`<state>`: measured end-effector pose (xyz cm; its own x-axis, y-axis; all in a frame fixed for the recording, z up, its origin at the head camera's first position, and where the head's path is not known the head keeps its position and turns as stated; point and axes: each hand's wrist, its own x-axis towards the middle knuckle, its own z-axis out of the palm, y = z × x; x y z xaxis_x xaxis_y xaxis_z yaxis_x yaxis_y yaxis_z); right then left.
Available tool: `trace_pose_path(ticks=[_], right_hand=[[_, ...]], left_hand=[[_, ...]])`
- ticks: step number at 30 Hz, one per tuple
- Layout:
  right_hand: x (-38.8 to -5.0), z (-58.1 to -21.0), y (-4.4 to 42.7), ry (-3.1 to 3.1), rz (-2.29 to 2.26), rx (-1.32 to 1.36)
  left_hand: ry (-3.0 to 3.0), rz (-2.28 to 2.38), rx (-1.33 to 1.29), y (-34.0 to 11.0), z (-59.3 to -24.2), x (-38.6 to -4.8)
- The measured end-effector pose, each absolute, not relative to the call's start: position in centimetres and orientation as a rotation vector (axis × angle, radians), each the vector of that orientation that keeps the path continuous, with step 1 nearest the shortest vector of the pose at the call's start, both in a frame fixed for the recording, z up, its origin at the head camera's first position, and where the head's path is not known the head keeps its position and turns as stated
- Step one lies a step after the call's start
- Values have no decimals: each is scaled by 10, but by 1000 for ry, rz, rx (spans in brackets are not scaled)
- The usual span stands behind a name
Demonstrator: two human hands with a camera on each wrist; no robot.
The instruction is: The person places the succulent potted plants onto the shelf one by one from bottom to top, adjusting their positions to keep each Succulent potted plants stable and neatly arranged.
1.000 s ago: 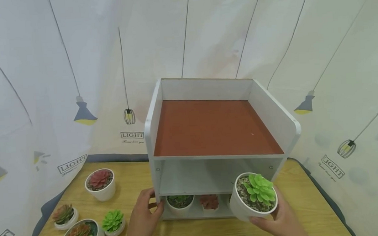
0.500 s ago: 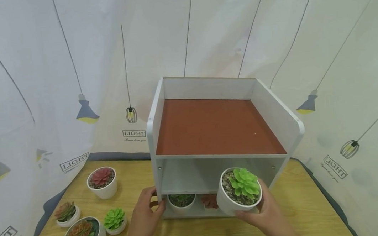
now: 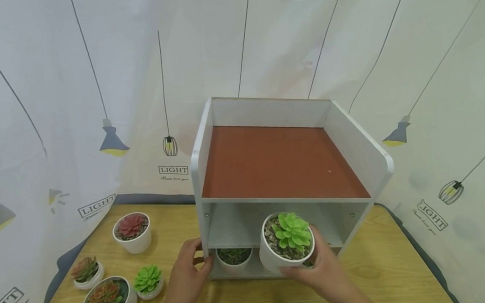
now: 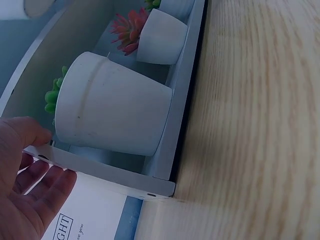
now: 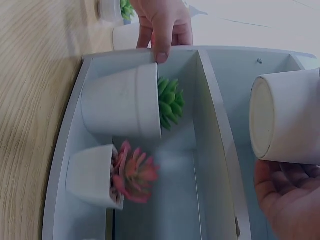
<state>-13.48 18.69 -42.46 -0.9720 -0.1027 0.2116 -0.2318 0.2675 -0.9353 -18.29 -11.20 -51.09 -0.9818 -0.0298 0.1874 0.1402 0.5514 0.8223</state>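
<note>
My right hand [image 3: 325,275] grips a white pot with a bright green succulent [image 3: 290,233], held tilted in front of the shelf unit's middle compartment. In the right wrist view the pot's round base [image 5: 262,117] shows above the bottom tier. My left hand [image 3: 188,271] pinches the left side panel of the white shelf unit [image 3: 198,172], thumb inside and fingers outside, seen closely in the left wrist view. On the bottom tier stand a large white pot [image 4: 110,110] with a green succulent and a smaller white pot [image 5: 90,175] with a red one. Another pot is partly visible beyond.
Left on the wooden table [image 3: 170,224] stand a red succulent [image 3: 132,232], a small reddish-green one [image 3: 86,272], a wide orange-green one [image 3: 109,300] and a small bright green one [image 3: 148,282]. The unit's top is brown-red with raised sides. A printed curtain [image 3: 140,83] hangs behind.
My right hand has carried the green potted succulent leftward and slightly up, from the unit's right side to before its middle. My left hand keeps its hold on the panel.
</note>
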Motion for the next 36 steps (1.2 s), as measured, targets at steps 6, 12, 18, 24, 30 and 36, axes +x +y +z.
trace_pose_path(ticks=[6, 12, 18, 24, 30, 36], right_hand=[[-136, -423, 173, -2403, 1857, 344], [-140, -425, 163, -2400, 1838, 373], [-143, -426, 156, -2411, 1829, 411], [-151, -425, 147, -2386, 1978, 401], [-158, -422, 135, -2288, 2220, 436], [-160, -424, 127, -2285, 2201, 431]], left_hand=[[-2588, -1415, -104, -113, -513, -183], [-2587, -1419, -96, -112, -512, -183], [-2566, -1387, -141, -113, -514, -183], [-2552, -1384, -158, -114, -515, -183], [-2574, -1420, -120, -114, -513, -183], [-2578, -1435, -117, -115, -513, -184]])
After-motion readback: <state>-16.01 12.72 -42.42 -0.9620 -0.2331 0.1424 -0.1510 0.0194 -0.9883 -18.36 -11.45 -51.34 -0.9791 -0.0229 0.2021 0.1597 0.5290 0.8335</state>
